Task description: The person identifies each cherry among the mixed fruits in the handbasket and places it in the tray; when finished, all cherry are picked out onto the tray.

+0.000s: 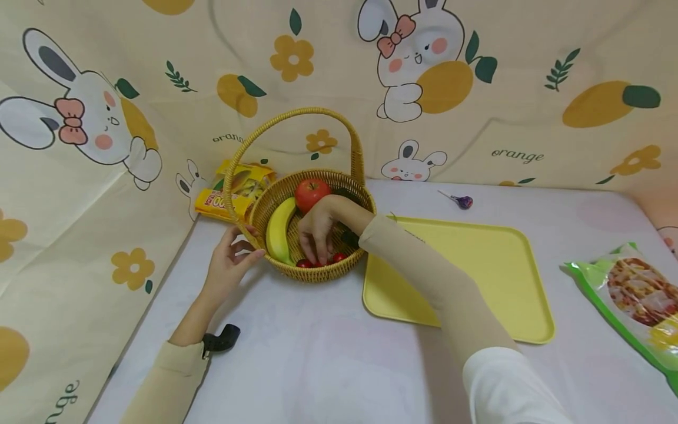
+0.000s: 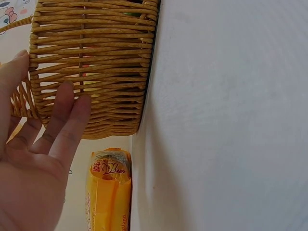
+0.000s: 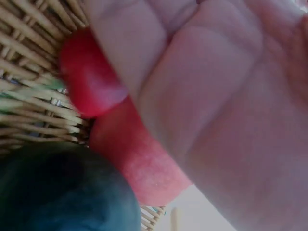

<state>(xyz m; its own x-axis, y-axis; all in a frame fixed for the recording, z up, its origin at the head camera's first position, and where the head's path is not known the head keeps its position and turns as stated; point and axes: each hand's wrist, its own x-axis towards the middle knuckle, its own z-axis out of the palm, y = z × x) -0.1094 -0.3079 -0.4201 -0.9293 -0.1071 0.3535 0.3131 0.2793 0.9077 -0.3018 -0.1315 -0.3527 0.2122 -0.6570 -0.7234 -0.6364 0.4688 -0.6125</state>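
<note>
The left hand (image 1: pixel 226 260) grips the basket (image 1: pixel 318 274); the right hand (image 1: pixel 321 227) dips to small red fruits (image 1: pixel 304 264) at its front wall — whether its fingers pinch one, I cannot tell. Seemingly picking or placing — next calls for a gentle, rim-clearing lift.

From the head we are looking forward and down at the tabletop (image 1: pixel 318 353); from both wrists, close up, we are seeing the same basket (image 1: pixel 312 275).
</note>
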